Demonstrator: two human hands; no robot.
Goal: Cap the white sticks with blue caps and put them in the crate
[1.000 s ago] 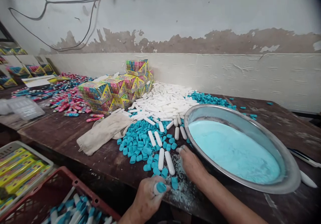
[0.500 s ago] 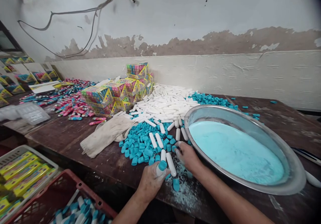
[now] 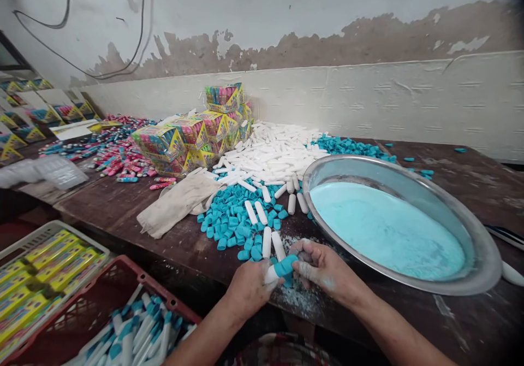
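My left hand is closed around a white plastic tube that points to the right. Blue plastic shows at the tube's far end, where my right hand pinches a blue cap against it. White powder coats the right fingers. Just beyond the hands lie two loose white tubes, side by side. Behind them spreads a heap of blue caps, and farther back a large pile of white tubes. Part of another blue piece is hidden beneath the right fingers.
A wide metal basin of pale blue powder stands to the right. At lower left are a red crate of capped tubes and a white basket of yellow packs. A cloth glove and stacked display boxes lie behind.
My right hand has moved from beside the cap heap down to the tube in my left hand, now with a blue cap in its fingers. The view has tilted down.
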